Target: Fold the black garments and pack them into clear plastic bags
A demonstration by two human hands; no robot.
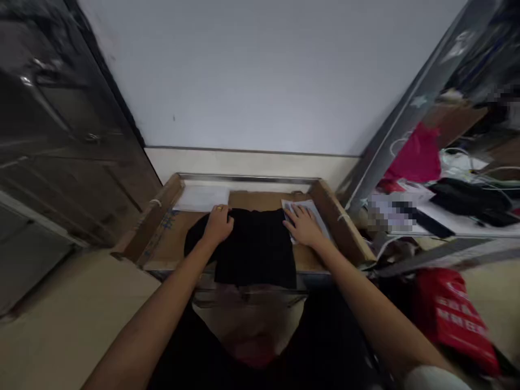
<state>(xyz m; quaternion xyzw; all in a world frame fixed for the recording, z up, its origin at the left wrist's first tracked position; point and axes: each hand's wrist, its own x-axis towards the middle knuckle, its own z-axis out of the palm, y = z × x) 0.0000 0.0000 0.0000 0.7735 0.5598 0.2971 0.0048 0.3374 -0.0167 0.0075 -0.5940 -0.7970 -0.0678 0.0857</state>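
Note:
A black garment or piece of cloth (pixel 260 246) lies across the cardboard-covered work surface (pixel 170 235), and its near edge hangs over the front. My left hand (pixel 218 223), with a ring on one finger, is closed on the upper left part of the cloth. Fingers apart, my right hand (pixel 304 225) rests flat by the cloth's upper right edge. Under that hand is a printed sheet of paper (pixel 319 210). A white sheet (pixel 203 197) lies at the back left, beyond my left hand. The exact shape of the cloth cannot be made out.
Wooden side boards (pixel 343 225) border the surface, with a pale wall (pixel 260 81) behind. At the right, a shelf (pixel 426 216) carries a pink cloth (pixel 418 154), cables and dark items. A red bag (pixel 455 314) sits below. To the left stands a dark door (pixel 69 124).

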